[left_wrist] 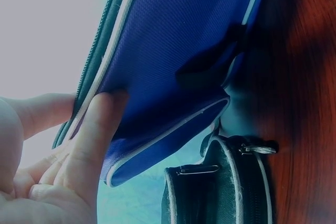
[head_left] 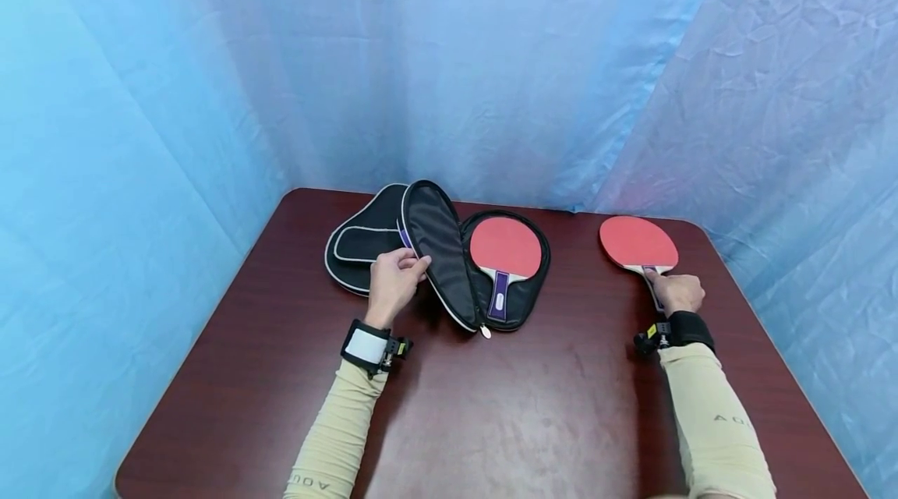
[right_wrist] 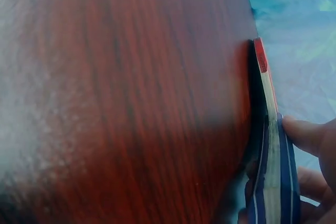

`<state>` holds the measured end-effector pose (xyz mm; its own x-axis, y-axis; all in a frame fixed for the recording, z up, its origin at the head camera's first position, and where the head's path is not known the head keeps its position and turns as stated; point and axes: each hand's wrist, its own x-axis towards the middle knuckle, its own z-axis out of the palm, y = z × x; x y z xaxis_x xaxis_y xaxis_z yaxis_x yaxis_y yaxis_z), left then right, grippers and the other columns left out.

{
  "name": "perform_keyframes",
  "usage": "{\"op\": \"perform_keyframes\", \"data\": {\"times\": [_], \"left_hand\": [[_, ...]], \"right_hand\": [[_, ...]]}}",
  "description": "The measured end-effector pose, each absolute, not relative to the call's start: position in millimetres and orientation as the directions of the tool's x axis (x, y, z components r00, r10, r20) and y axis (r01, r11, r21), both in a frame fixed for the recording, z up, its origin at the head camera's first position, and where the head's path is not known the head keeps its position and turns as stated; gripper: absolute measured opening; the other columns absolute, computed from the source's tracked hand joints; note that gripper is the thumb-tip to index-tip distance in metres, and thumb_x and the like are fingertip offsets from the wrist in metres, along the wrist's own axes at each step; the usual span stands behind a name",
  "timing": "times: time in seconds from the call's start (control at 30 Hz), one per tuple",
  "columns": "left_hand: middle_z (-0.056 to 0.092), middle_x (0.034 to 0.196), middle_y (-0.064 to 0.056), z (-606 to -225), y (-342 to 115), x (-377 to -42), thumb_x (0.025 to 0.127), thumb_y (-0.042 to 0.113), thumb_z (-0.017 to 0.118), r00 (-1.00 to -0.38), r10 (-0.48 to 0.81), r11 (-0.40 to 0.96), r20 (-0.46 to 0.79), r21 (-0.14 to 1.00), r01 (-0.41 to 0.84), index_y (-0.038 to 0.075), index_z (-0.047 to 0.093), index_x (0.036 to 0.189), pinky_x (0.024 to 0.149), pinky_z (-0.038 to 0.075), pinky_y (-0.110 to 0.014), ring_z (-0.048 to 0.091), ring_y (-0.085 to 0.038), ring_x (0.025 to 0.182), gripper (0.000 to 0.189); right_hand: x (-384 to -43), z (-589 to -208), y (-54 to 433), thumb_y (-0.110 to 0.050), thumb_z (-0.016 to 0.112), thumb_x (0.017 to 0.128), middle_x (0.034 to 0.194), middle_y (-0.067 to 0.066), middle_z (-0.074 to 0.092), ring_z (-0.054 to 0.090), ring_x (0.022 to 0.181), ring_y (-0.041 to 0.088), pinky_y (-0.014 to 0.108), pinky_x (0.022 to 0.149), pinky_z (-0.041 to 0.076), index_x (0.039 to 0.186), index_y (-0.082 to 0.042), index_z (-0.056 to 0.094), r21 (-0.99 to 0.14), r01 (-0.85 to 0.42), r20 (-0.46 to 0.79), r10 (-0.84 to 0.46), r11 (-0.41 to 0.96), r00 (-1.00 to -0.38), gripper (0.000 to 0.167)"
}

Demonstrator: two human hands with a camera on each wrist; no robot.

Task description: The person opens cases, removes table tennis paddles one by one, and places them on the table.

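Between thumb and fingers my left hand [head_left: 397,277] pinches the zippered edge of the raised flap [head_left: 440,249] of a black paddle case. Its purple-blue outer face [left_wrist: 173,40] shows in the left wrist view. Inside the open case lies a red table tennis paddle [head_left: 505,247], handle toward me, uncovered. My right hand [head_left: 679,293] grips the handle of a second red paddle [head_left: 638,241] at the table's right side, thumb on top and fingers beneath. In the right wrist view this paddle [right_wrist: 272,171] appears edge-on, close over the table.
Another black case [head_left: 351,269] with white piping lies left of the open one, partly behind the flap. A zipper pull [head_left: 486,331] sits at the open case's front corner. The dark red wooden table [head_left: 533,413] is bordered by blue curtains [head_left: 477,70].
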<state>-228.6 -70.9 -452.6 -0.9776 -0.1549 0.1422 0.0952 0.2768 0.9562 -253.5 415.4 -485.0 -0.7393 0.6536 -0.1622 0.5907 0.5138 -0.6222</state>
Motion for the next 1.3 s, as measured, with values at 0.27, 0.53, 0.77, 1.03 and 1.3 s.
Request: {"op": "perform_keyframes", "data": {"times": [0.27, 0.53, 0.77, 1.03, 1.3], "left_hand": [[0.076, 0.083, -0.011, -451.0, -69.9, -226.7, 0.089, 0.016, 0.074, -0.975, -0.153, 0.299, 0.159, 0.948, 0.108, 0.0, 0.074, 0.099, 0.058, 0.052, -0.018, 0.073, -0.017, 0.067, 0.019], [0.076, 0.083, -0.01, -447.2, -59.9, -227.7, 0.089, 0.016, 0.074, -0.98, -0.114, 0.3, 0.163, 0.946, 0.123, 0.0, 0.074, 0.1, 0.06, 0.051, -0.017, 0.073, -0.018, 0.067, 0.019], [0.076, 0.084, -0.013, -448.2, -48.7, -227.7, 0.089, 0.014, 0.074, -0.984, -0.082, 0.271, 0.157, 0.954, 0.13, -0.002, 0.074, 0.102, 0.058, 0.053, -0.017, 0.074, -0.022, 0.069, 0.02], [0.076, 0.091, -0.016, -450.1, -58.3, -227.6, 0.09, 0.016, 0.073, -0.989, -0.07, 0.268, 0.128, 0.958, 0.105, -0.002, 0.073, 0.105, 0.064, 0.057, -0.02, 0.075, -0.025, 0.076, 0.024], [0.076, 0.088, -0.015, -450.5, -72.1, -228.3, 0.089, 0.019, 0.073, -0.984, -0.118, 0.294, 0.134, 0.951, 0.094, -0.001, 0.073, 0.102, 0.059, 0.052, -0.014, 0.075, -0.026, 0.074, 0.023]], "right_hand": [[-246.3, -487.7, 412.4, -0.041, 0.063, 0.094, 0.104, 0.029, 0.066, 0.052, 0.106, 0.045, 0.044, 0.069, 0.05, 0.113, 0.01, 0.069, -0.642, 0.554, -0.116, 0.647, 0.53, -0.754, 0.055], [-229.7, -486.3, 419.9, -0.038, 0.063, 0.094, 0.083, 0.018, 0.067, 0.054, 0.105, 0.043, 0.042, 0.069, 0.049, 0.111, 0.01, 0.07, -0.674, 0.534, -0.072, 0.674, 0.511, -0.736, 0.051], [-210.6, -487.3, 429.4, -0.036, 0.062, 0.095, 0.077, 0.015, 0.067, 0.053, 0.103, 0.042, 0.038, 0.064, 0.045, 0.109, 0.011, 0.07, -0.674, 0.539, -0.065, 0.686, 0.506, -0.725, 0.049], [-210.3, -490.5, 418.1, -0.037, 0.064, 0.095, 0.094, 0.022, 0.071, 0.054, 0.104, 0.04, 0.04, 0.069, 0.047, 0.108, 0.008, 0.072, -0.672, 0.535, -0.044, 0.694, 0.511, -0.718, 0.048], [-225.4, -486.3, 396.0, -0.026, 0.064, 0.094, 0.102, 0.03, 0.069, 0.057, 0.103, 0.043, 0.052, 0.088, 0.049, 0.103, 0.011, 0.072, -0.687, 0.441, 0.105, 0.68, 0.578, -0.726, 0.038]]}}
